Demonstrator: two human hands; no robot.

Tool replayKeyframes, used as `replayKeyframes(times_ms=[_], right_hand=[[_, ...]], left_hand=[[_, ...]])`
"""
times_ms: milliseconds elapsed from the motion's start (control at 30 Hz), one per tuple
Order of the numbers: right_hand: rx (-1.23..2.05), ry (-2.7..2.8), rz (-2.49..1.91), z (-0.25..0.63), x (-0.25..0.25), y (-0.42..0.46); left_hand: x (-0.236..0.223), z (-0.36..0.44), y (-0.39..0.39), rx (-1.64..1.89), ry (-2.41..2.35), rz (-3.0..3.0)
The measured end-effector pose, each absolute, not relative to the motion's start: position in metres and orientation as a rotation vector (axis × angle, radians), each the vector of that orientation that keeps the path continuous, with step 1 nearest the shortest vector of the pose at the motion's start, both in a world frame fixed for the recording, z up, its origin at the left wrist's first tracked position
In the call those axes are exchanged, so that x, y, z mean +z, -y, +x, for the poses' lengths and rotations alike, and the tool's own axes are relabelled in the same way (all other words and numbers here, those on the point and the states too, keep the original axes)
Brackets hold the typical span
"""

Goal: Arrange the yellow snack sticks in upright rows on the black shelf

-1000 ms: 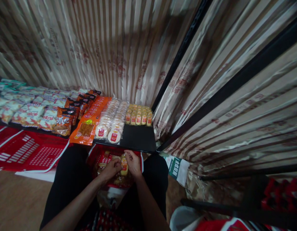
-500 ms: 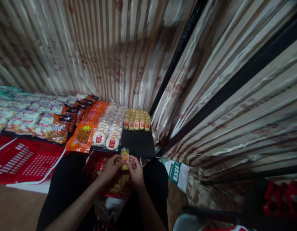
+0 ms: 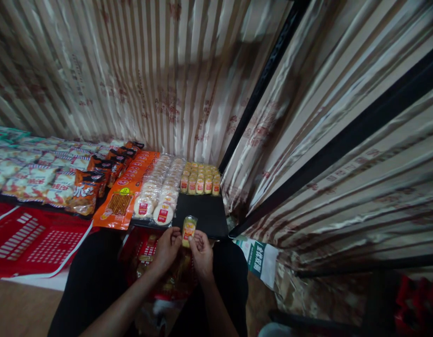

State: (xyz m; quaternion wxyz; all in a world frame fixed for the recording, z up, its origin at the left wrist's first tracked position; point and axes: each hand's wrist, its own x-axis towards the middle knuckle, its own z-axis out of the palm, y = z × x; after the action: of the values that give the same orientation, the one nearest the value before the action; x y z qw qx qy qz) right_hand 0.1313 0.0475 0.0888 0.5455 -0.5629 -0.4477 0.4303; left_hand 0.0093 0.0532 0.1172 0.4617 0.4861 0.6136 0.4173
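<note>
A small yellow wrapped snack [image 3: 188, 227] with a red label stands upright between my hands, just in front of the black shelf edge. My right hand [image 3: 202, 256] grips its right side, thumb across the lower front. With fingers curled, my left hand [image 3: 166, 250] pinches at its lower left edge. Below my hands, a red basket [image 3: 127, 248] between my knees contains more wrapped snacks, partly hidden by my forearms. Matching yellow snacks [image 3: 200, 179] stand in rows at the back right of the black shelf [image 3: 202, 210].
Left of the yellow snacks lie rows of round white wrapped crackers [image 3: 163, 213], orange stick-snack bags [image 3: 118, 203] and white snack bags [image 3: 37, 178]. A red basket [image 3: 55, 238] sits at lower left. Black poles [image 3: 258, 89] and a striped curtain [image 3: 149, 70] border the shelf.
The yellow snack has shifted slightly right in view and now tilts a little. My left fingers sit lower along its edge. The view has moved slightly.
</note>
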Motion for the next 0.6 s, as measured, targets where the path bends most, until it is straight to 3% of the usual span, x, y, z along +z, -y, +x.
replayKeyframes(times_ms=[233, 600], right_hand=[[0.989, 1.116, -1.312, 0.136, 0.099, -0.064], [0.896, 1.264, -1.403, 0.142, 0.098, -0.089]], left_hand=[[0.133, 0.016, -0.058, 1.026, -1.568, 1.338], [0.121, 0.025, -0.077, 1.001, -1.568, 1.380]])
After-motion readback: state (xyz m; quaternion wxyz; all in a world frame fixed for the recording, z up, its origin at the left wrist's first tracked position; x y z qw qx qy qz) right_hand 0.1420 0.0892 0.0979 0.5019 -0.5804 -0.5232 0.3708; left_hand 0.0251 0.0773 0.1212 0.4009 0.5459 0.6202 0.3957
